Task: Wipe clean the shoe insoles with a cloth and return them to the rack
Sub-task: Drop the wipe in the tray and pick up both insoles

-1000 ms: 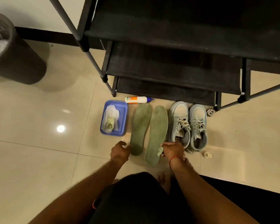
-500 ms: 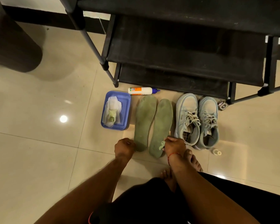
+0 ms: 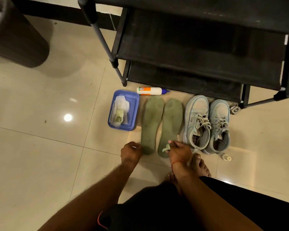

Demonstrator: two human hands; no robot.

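Head cam: both insoles [image 3: 162,125] still floor-bound, wiping barely begun; right hand [image 3: 178,150] pinches cloth [image 3: 166,148] at 6 o'clock, left hand [image 3: 130,151] fingers curled, rack [image 3: 198,64] waiting.

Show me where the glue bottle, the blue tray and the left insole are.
glue bottle [image 3: 149,91]: head view, on its label.
blue tray [image 3: 133,104]: head view, on its bare right side.
left insole [image 3: 151,124]: head view, on its middle.

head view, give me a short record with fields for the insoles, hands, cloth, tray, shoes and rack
insoles: two green foam insoles, flat on the tiled floor, side by side
left hand: at the left insole's heel edge
right hand: pinching a small pale green cloth on the right insole's heel
tray: blue plastic tray holding white wipes
shoes: pale blue laced sneakers, right of the insoles
rack: black shelf rack, shelves bare
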